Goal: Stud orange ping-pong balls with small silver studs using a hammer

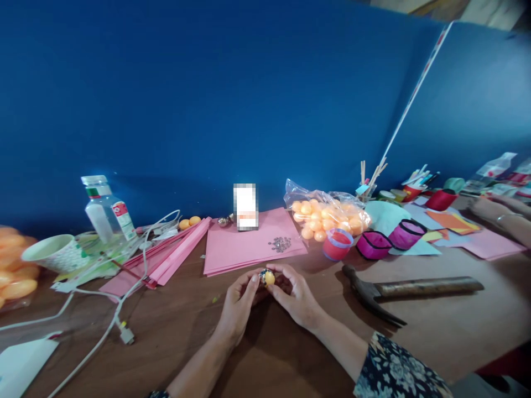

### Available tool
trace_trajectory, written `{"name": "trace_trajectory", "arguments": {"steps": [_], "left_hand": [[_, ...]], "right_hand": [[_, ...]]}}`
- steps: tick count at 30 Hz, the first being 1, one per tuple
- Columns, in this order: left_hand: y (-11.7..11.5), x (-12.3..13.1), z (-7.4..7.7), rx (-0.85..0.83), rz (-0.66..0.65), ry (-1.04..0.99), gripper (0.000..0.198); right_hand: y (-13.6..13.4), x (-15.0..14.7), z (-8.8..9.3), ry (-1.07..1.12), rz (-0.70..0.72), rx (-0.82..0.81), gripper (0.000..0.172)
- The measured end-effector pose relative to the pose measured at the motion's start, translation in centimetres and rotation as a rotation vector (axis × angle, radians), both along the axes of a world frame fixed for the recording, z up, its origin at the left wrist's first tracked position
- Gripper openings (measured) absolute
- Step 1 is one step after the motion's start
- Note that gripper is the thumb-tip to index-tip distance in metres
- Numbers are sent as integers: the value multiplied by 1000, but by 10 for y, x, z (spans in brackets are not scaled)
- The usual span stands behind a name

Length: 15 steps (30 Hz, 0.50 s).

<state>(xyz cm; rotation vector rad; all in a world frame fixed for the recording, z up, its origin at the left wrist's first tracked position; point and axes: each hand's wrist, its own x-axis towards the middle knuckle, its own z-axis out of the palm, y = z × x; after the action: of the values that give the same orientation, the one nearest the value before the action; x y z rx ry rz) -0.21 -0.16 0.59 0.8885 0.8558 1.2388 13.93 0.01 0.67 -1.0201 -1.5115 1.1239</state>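
Between the fingertips of both hands is a small yellow-orange ball [269, 278] with dark, shiny metallic bits around one side. My left hand [240, 301] pinches that side with thumb and fingers. My right hand [297, 296] grips the other side, its thumb underneath. Just beyond them, a pile of small metal rings [280, 244] lies on pink paper sheets [236, 251]. Shiny metallic balls [224, 221] rest at the back of the paper. To the right of my right hand, a claw hammer [415, 288] lies on the brown table [357, 342].
A clear bag of orange balls [327, 213], a red tub [338, 246] and magenta fabric rings [375, 245] stand behind right. White cables [120, 301], a paper cup [56, 253] and a bottle [102, 207] are left. Another person's hand [492, 209] is far right.
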Motion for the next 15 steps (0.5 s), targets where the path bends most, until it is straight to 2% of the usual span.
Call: {"name": "trace_trajectory", "arguments": {"steps": [3, 8, 11, 15], "left_hand": [[1, -1, 0, -13, 6, 14, 33], [0, -2, 1, -42, 28, 13, 36], [-1, -1, 3, -19, 7, -4, 29], [-1, -1, 4, -27, 31, -30, 23]], "right_hand": [[-1, -1, 2, 32, 11, -2, 37], [-1, -5, 4, 209, 37, -60, 37], [0, -4, 4, 207, 35, -71, 31], [1, 0, 5, 152, 87, -57, 33]]}}
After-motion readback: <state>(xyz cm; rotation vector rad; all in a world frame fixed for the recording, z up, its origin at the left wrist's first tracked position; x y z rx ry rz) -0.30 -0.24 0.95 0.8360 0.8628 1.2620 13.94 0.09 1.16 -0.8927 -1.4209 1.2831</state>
